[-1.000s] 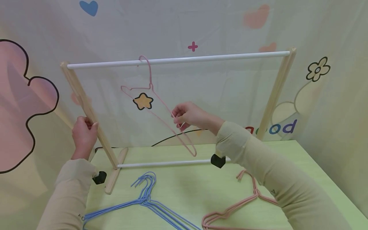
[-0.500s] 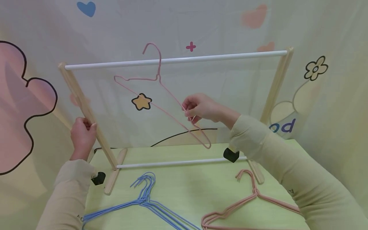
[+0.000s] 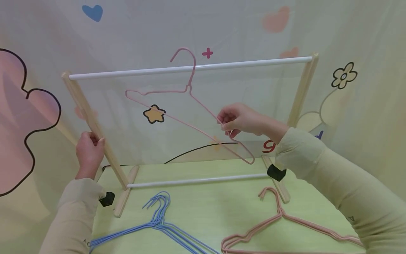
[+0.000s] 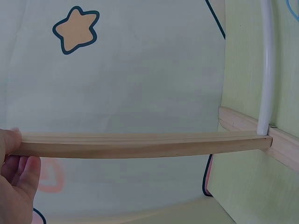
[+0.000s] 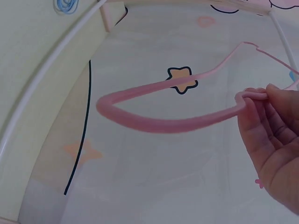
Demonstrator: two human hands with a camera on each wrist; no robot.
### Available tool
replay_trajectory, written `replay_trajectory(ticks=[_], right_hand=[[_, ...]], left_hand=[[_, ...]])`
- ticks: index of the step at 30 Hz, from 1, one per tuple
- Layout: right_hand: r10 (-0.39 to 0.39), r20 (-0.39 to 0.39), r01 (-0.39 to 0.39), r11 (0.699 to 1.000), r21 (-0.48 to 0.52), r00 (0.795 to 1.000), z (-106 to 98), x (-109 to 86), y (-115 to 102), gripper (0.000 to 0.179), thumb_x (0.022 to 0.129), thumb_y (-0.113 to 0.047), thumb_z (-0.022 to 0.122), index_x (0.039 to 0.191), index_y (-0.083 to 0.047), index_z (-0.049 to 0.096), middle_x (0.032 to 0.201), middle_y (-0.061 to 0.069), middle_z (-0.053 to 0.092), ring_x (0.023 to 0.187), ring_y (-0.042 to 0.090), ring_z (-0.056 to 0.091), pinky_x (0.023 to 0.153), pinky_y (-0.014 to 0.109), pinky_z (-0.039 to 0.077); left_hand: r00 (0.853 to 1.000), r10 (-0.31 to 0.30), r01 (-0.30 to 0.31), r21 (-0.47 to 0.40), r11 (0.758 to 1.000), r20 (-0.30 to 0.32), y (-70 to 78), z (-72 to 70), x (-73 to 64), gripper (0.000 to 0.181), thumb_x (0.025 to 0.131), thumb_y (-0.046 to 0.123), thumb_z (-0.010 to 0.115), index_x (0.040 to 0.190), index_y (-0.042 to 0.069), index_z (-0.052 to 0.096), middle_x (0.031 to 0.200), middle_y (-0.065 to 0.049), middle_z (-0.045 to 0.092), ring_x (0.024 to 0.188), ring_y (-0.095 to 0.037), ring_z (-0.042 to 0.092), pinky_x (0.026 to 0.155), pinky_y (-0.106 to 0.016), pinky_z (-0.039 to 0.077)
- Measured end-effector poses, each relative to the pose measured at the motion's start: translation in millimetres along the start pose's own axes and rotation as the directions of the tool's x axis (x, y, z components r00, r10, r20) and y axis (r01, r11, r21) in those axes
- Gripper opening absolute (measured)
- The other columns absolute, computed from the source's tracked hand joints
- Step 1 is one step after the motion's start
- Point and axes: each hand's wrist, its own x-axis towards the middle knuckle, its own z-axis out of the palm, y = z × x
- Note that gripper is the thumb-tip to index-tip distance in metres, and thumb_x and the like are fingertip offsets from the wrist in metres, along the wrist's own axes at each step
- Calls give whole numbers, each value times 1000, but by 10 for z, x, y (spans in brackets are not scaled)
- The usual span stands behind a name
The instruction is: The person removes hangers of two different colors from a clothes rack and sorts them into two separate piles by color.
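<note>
My right hand pinches a pink clothes hanger by its right shoulder, close to the notch. The hanger tilts down to the right, and its hook rises above the rack's white top rail, overlapping it in the head view. In the right wrist view the thumb and fingers close on the pink wire. My left hand grips the rack's left wooden post about midway up. The left wrist view has thumb and fingertips on either side of that post.
Several blue hangers lie stacked on the pale green table at front left. More pink hangers lie at front right. The rack's lower white rail runs behind them, with a wooden foot at the left. A printed curtain hangs behind.
The pink hanger's hook was over the top rail; it has come up off it. My right hand has carried the hanger to the right. The left hand keeps its grip on the post.
</note>
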Motion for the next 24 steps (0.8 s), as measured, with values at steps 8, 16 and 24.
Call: replay_trajectory(ticks=[8, 16, 24], right_hand=[[-16, 57, 18, 999, -36, 998, -146, -231, 121, 13, 84, 1, 53, 96, 5, 49, 76, 6, 53, 67, 17, 55, 64, 30, 52], [-1, 124, 11, 997, -75, 992, -262, -497, 314, 11, 84, 1, 52, 94, 5, 52, 74, 7, 52, 61, 13, 53, 59, 27, 49], [18, 151, -7, 997, -74, 988, -309, -702, 560, 11, 85, 1, 51, 95, 4, 54, 73, 6, 54, 62, 11, 54, 60, 28, 50]], left_hand=[[1000, 3, -3, 5, 1000, -10, 3, -2, 0, 33, 89, 18, 47, 110, -6, 42, 102, -22, 51, 91, -33, 49, 72, -39, 42], [1000, 17, -17, 6, 1000, -18, -19, 16, 9, 34, 89, 19, 47, 110, -6, 42, 101, -22, 51, 89, -32, 49, 69, -37, 41], [1000, 4, -4, 9, 1000, -4, -10, 5, -6, 34, 90, 20, 47, 110, -6, 41, 101, -22, 51, 89, -32, 49, 67, -35, 40]])
